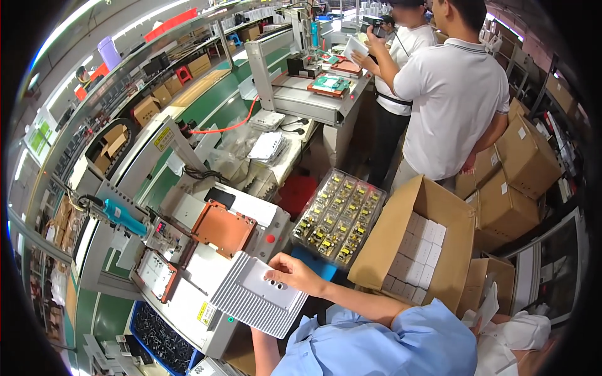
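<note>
A silver-grey metal housing (pixel 260 293) with rows of fins is tilted in front of me. Its flat middle face has several dark round holes. From below, my left hand (pixel 264 336) bears the housing; its fingers are hidden behind it. Over the flat face, beside the holes, lies my right hand (pixel 291 274) with fingers bent and drawn together. Anything small between those fingertips is too hard to see. Just beyond the housing, a machine bed carries an orange-brown fixture tray (pixel 222 229) and a smaller fixture (pixel 157 276) with a pale plate in it.
A blue bin (pixel 160 341) of small black parts stands lower left. Right of the machine are a clear tray (pixel 338 216) of circuit boards and an open carton (pixel 461 250) of white boxes. A teal screwdriver (pixel 122 216) hangs over the machine. Two people (pixel 448 94) stand ahead.
</note>
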{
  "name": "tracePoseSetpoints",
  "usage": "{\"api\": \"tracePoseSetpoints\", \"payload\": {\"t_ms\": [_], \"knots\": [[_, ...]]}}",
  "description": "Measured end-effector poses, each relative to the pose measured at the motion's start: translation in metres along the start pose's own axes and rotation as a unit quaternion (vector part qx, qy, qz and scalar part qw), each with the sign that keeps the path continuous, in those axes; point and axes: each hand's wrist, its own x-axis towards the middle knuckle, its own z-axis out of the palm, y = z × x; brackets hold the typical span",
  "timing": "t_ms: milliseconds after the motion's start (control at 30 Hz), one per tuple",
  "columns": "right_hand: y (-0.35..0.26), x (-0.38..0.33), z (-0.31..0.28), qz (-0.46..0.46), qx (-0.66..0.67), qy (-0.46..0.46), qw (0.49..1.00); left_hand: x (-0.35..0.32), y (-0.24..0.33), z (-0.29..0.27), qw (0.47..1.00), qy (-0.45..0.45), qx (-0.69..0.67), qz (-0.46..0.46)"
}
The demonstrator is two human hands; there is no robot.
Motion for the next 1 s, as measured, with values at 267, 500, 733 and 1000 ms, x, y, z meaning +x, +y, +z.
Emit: {"api": "tracePoseSetpoints", "payload": {"t_ms": [267, 500, 733, 1000], "knots": [[-0.006, -0.002, -0.017, -0.075, -0.108, 0.134, 0.982, -0.027, 0.017, 0.041, 0.997, 0.027, -0.009, 0.074], [-0.010, -0.009, -0.037, -0.054, -0.065, 0.019, 0.996, -0.023, 0.015, 0.042, 0.998, 0.044, 0.028, 0.046], [-0.002, -0.024, -0.049, -0.049, -0.055, 0.069, 0.995, -0.018, 0.002, 0.051, 0.998, 0.011, 0.055, 0.025], [-0.010, -0.060, -0.101, -0.014, -0.034, 0.103, 0.994, -0.004, -0.025, 0.088, 0.996, -0.038, 0.040, -0.070]]}}
